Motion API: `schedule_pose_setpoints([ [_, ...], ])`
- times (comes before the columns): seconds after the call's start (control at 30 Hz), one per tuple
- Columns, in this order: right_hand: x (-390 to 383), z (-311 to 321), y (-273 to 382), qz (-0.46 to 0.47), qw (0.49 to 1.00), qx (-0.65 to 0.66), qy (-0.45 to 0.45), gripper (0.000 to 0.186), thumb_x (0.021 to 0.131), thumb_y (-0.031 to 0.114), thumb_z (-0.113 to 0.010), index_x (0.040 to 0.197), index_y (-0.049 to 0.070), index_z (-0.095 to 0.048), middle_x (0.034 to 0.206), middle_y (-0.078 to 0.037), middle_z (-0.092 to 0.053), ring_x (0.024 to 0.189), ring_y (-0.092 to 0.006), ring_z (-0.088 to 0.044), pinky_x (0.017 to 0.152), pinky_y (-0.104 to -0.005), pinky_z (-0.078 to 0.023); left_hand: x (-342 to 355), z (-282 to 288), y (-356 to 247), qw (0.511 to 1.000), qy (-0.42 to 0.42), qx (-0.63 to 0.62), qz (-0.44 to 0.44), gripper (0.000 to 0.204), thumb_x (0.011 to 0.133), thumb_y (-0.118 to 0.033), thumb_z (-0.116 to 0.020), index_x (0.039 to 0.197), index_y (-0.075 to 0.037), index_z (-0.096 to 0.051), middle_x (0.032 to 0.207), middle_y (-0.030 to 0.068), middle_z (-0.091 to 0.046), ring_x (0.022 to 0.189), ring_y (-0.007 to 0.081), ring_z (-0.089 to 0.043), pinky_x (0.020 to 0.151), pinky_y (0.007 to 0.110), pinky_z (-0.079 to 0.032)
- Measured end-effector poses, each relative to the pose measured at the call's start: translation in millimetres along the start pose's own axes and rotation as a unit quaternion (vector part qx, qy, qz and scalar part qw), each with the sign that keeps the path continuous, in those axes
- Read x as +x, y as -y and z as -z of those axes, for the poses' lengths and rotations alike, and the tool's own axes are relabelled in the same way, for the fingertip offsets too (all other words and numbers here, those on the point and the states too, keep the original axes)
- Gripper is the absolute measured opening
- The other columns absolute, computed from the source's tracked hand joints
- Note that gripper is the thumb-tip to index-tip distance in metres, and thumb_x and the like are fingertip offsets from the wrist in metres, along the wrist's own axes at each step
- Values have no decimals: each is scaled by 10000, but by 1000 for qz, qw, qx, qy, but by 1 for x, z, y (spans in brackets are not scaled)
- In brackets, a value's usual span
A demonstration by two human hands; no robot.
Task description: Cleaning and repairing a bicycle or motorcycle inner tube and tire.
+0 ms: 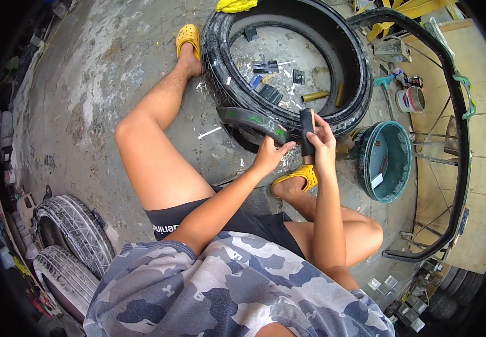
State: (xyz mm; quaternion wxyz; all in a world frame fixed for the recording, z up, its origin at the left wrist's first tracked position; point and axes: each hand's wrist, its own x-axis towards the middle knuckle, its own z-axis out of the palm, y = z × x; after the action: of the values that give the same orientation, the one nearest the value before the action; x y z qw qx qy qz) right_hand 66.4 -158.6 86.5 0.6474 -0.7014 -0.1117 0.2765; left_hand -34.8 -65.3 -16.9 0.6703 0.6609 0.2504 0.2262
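The left hand [271, 155] has its fingers closed on the right end of a curved green-marked black rubber strip [247, 118], at a round black rubber tyre's [359, 62] near edge. The right hand [323, 145] grips a black-wrapped tan-ended bar [307, 132]. Scuffed grey concrete floor [85, 123] spreads left; a round teal plastic tub [398, 147] stands right.

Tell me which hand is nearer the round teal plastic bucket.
Right. The right hand is left of the bucket; the left hand is farther left, beyond the right hand.
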Motion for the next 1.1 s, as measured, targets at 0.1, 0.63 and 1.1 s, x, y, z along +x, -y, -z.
schedule_pose_setpoints([
  [0.1, -5, -13, -12, 20, 999, -27, 5, 555, 843, -85, -567, 1381, 22, -481, 980, -53, -638, 873, -108, -610, 779, -238, -489, 5, 11, 1, 988, 87, -105, 76, 440, 931, -283, -668, 1274, -79, -483, 1194, 71, -581, 1059, 140, -581, 869, 350, -484],
  [0.63, -30, -52, -21, 108, 987, -60, -101, 565, 835, -106, -534, 1378, 25, -449, 1011, -52, -572, 896, -116, -564, 818, -257, -472, 7, 17, -6, 969, 107, -160, 155, 406, 1002, -313, -530, 1253, 6, -530, 1194, 78, -579, 1098, 145, -533, 950, 317, -432],
  [1.1, -31, -66, -44, 107, 974, 16, -198, 514, 918, -54, -529, 1406, 15, -385, 988, -54, -587, 868, -96, -573, 784, -237, -472, -2, 85, 46, 910, -98, -156, 372, 689, 916, -576, -222, 969, -86, -704, 1007, 54, -723, 839, 147, -575, 725, 305, -399],
])
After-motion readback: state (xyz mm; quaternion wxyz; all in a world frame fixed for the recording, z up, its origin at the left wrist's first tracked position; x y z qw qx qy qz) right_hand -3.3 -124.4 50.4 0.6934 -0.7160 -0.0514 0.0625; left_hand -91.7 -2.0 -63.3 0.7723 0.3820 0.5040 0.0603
